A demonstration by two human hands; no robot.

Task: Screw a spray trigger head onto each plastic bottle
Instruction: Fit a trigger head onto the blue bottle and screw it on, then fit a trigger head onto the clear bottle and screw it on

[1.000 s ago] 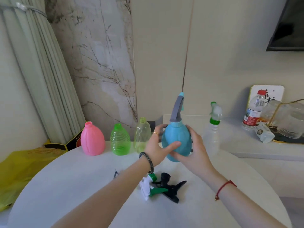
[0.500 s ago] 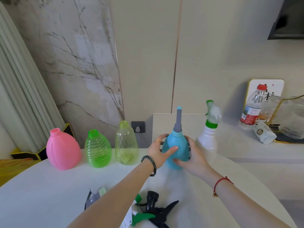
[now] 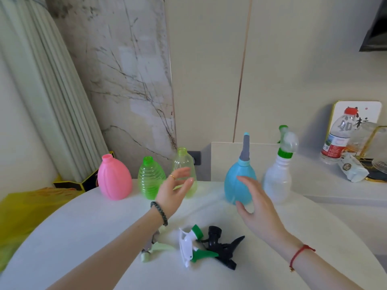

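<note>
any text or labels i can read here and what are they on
"如": large character seen at the clear water bottle, though it may belong to the card behind.
Framed white card: a dark character, partly hidden, not readable.
Water bottle's label: print too small.
Wrapped packet: round mark, blurred.
Spray bottles: none.

You get bright, soft daylight with faint shadows; both hands smear with motion blur, and the curtain at nine o'clock bows from wide-angle distortion.
</note>
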